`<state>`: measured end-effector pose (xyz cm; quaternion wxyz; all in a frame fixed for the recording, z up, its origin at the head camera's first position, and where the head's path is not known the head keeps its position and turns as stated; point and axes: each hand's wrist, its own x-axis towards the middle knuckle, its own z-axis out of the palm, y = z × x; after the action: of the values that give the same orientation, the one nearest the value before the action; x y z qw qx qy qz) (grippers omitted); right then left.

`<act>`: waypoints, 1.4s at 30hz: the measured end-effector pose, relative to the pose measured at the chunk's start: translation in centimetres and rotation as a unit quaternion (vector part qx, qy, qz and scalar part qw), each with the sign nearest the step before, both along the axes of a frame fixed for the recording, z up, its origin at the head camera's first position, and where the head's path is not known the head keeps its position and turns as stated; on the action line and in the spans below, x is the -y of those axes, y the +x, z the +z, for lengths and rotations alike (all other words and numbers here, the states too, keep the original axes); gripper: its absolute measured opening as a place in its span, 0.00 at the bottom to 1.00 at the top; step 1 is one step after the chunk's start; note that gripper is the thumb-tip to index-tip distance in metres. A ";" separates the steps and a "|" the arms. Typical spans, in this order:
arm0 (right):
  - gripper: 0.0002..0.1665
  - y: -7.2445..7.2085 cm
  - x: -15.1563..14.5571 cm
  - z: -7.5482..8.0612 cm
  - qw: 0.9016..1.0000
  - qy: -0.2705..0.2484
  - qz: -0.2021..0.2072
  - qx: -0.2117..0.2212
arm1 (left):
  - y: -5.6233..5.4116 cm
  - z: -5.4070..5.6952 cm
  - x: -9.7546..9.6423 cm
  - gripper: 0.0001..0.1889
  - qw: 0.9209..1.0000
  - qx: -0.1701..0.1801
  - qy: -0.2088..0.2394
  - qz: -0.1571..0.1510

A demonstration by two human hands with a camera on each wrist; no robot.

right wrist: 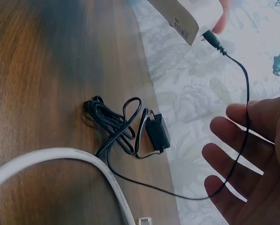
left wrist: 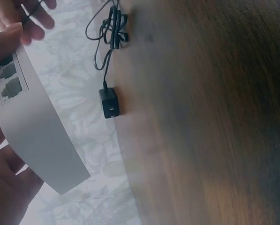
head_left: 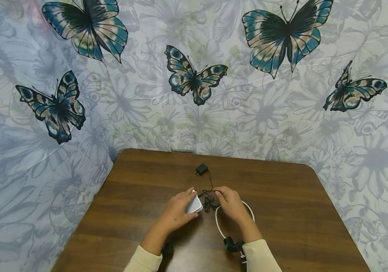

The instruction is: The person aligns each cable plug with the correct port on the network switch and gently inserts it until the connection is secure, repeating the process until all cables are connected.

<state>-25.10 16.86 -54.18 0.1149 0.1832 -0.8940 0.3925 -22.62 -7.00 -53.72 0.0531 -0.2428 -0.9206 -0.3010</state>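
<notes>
My left hand grips a white router-like box, raised off the table. Network ports show on one side of this box in the left wrist view. A black barrel plug meets the box's side; how deep it sits cannot be told. From that plug a thin black cord runs across the fingers of my right hand, which look loosely extended. In the head view the right hand is just right of the box. The cord's bundled coil is between the hands.
A black power adapter lies on the brown wooden table, beyond the hands. A white cable loops by the right hand, and a clear network plug shows at the right wrist view's bottom. Butterfly-printed fabric stands behind the table.
</notes>
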 end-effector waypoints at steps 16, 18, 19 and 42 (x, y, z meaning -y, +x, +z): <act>0.27 0.4 -1.0 0.2 0.999 0.037 -0.020 0.024 | 0.1 -0.7 -0.4 0.38 0.996 0.027 0.011 0.087; 0.27 0.4 -1.0 0.2 0.999 0.037 -0.019 0.027 | 0.1 -0.8 -0.4 0.40 0.995 0.030 0.013 0.093; 0.27 0.5 -1.1 0.2 0.999 0.038 -0.019 0.027 | 0.1 -0.9 -0.4 0.40 0.995 0.031 0.014 0.096; 0.28 1.1 -2.7 -1.1 0.996 0.073 -0.042 0.028 | 0.3 -3.0 -0.8 0.44 0.988 0.045 0.021 0.146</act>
<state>-24.04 19.51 -55.25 0.0926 0.1425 -0.9301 0.3256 -22.34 -6.21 -56.70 0.0605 -0.0910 -0.9411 -0.3200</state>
